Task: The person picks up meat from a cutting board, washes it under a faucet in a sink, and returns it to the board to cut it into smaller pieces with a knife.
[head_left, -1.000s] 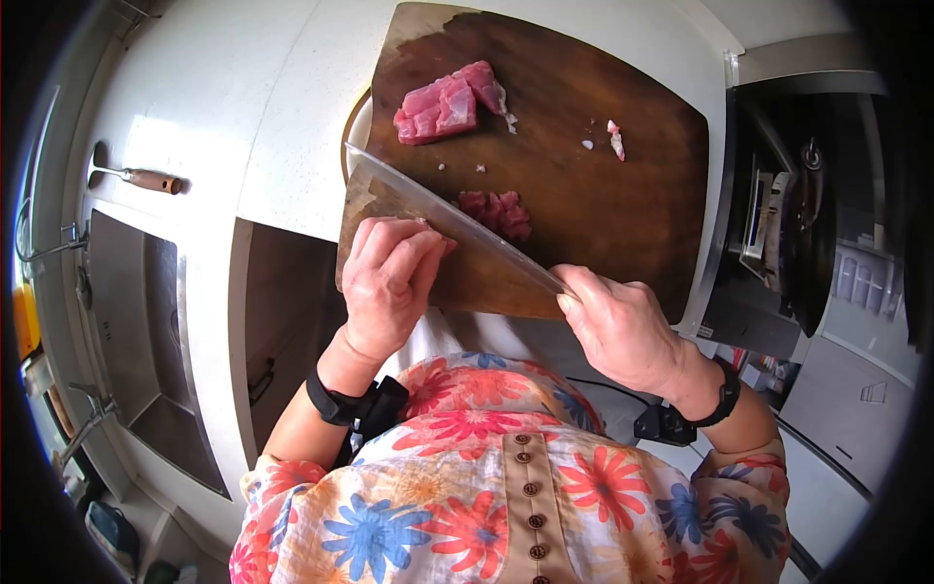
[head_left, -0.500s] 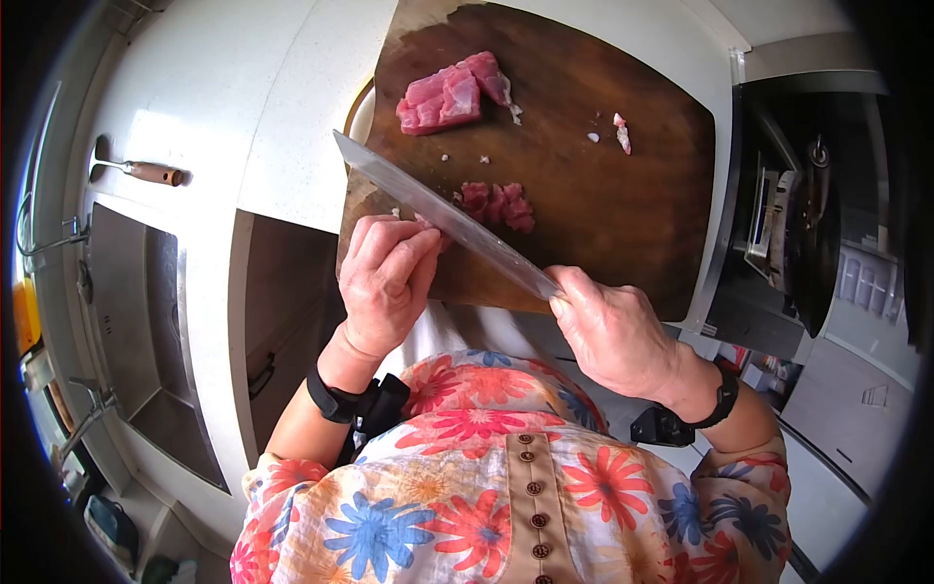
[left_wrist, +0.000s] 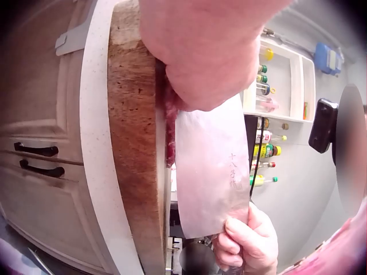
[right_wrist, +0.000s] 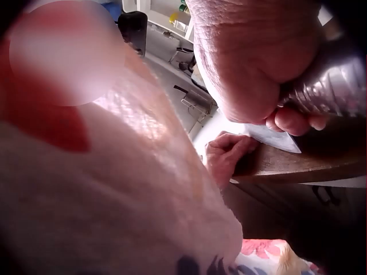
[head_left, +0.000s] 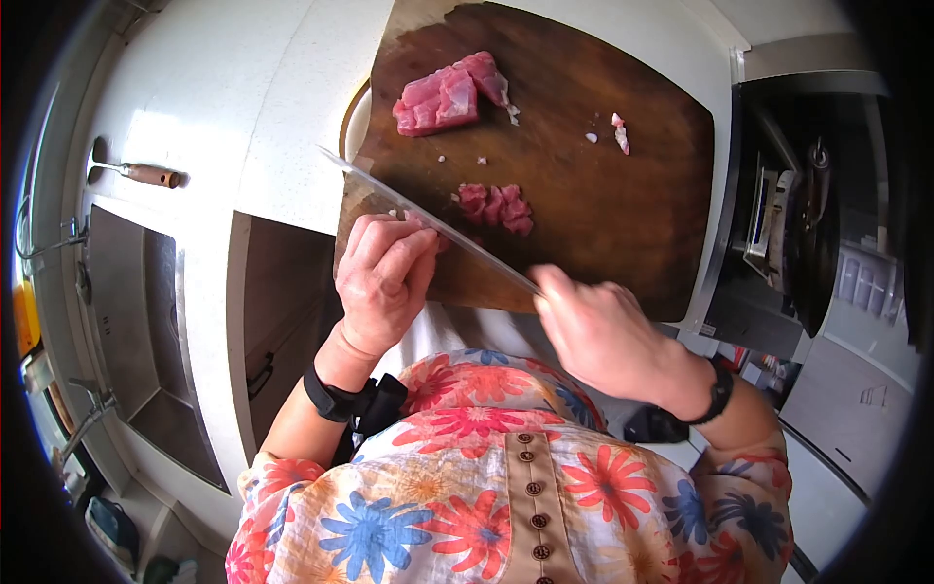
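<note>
My right hand [head_left: 608, 341] grips the handle of a broad-bladed cleaver [left_wrist: 209, 166]. In the head view its blade shows almost edge-on, slanting across the near left part of a wooden cutting board [head_left: 603, 224]. With curled fingers, my left hand [head_left: 384, 273] holds a piece of raw meat [left_wrist: 170, 114] against the board, mostly hidden under the hand. The blade's flat side is right at the left fingers. Just beyond the blade lie several small cut meat pieces [head_left: 496, 207]. A larger chunk of meat [head_left: 438, 102] sits at the board's far left.
Scraps of white fat [head_left: 621, 134] lie on the board's right side. On the counter at left is a wooden-handled tool [head_left: 151, 175], above a sink [head_left: 136, 321]. A stove [head_left: 769, 234] stands to the right. Bottles [left_wrist: 264, 150] fill a rack.
The cleaver has shifted left, and its blade, showing more of its face half a second ago, now stands nearly edge-on. My right hand moved left with it. The left hand stays nearly still.
</note>
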`<state>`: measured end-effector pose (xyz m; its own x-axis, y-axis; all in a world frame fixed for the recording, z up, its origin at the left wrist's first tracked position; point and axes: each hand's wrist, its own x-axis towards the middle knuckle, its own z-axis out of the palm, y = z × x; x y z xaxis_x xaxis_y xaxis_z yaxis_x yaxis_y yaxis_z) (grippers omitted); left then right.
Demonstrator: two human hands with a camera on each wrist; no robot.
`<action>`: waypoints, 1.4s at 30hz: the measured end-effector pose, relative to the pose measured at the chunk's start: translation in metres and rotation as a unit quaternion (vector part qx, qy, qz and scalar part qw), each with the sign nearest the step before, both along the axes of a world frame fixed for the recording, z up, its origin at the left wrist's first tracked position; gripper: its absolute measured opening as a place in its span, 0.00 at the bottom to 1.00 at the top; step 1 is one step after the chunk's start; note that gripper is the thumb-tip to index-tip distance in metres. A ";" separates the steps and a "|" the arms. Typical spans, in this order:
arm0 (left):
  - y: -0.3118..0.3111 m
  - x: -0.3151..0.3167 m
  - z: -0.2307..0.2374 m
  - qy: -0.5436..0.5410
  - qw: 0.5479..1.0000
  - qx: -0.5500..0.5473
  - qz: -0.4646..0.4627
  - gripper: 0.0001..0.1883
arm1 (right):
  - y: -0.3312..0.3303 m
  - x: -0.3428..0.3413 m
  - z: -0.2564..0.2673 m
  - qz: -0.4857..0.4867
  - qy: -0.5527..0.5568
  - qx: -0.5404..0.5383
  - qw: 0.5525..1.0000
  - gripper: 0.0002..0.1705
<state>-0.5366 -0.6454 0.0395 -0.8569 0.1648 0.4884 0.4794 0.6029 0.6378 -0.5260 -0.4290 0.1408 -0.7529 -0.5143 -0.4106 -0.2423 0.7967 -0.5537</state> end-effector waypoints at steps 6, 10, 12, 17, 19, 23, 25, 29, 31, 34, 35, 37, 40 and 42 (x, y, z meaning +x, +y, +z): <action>0.001 0.000 0.001 0.009 1.000 0.002 0.000 0.13 | -0.016 -0.017 -0.017 0.002 0.056 -0.050 0.997 0.07; 0.000 0.003 0.000 -0.017 1.000 0.016 0.003 0.11 | 0.014 -0.002 -0.006 -0.007 0.020 -0.025 0.999 0.08; 0.001 0.002 -0.001 -0.008 1.000 0.009 0.006 0.11 | 0.017 0.004 0.000 -0.034 0.012 -0.021 0.999 0.09; -0.001 0.003 -0.001 -0.012 1.000 0.008 -0.001 0.11 | 0.013 0.005 0.000 -0.031 0.033 -0.041 0.998 0.10; -0.001 0.002 -0.001 -0.012 1.000 0.009 -0.006 0.11 | 0.013 0.006 -0.005 -0.011 0.041 -0.049 0.998 0.10; -0.002 0.003 0.000 -0.016 1.000 0.014 -0.004 0.11 | 0.020 0.016 0.004 -0.004 0.025 -0.035 0.999 0.09; -0.001 0.002 -0.001 -0.016 1.000 0.019 -0.001 0.11 | 0.028 0.021 0.012 -0.019 -0.003 -0.028 0.999 0.09; -0.001 0.001 -0.001 -0.013 1.000 0.019 -0.006 0.12 | 0.020 0.016 0.010 -0.020 -0.037 -0.022 0.999 0.09; -0.001 0.001 0.000 -0.013 1.000 0.022 -0.011 0.12 | 0.004 0.004 -0.011 -0.001 0.016 -0.054 0.998 0.08; -0.001 0.002 0.001 -0.018 1.000 0.003 -0.013 0.12 | -0.025 -0.020 -0.019 -0.010 0.032 -0.083 0.996 0.06; -0.001 0.002 0.001 -0.017 1.000 0.005 -0.011 0.11 | -0.024 -0.019 -0.022 -0.012 0.033 -0.086 0.996 0.06; -0.001 0.001 0.002 -0.014 1.000 0.008 -0.011 0.11 | -0.018 -0.016 -0.027 -0.020 0.043 -0.093 0.995 0.10; 0.000 0.003 0.001 -0.018 1.000 0.008 -0.001 0.11 | 0.002 -0.006 -0.012 -0.036 0.014 -0.050 0.998 0.06; 0.000 0.003 0.001 -0.019 1.000 0.006 0.001 0.11 | 0.011 0.001 -0.006 -0.046 0.010 -0.040 0.998 0.07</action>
<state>-0.5341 -0.6452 0.0408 -0.8756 0.1577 0.4565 0.4530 0.5959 0.6631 -0.5252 -0.4181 0.1348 -0.8059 -0.4737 -0.3552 -0.1824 0.7693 -0.6123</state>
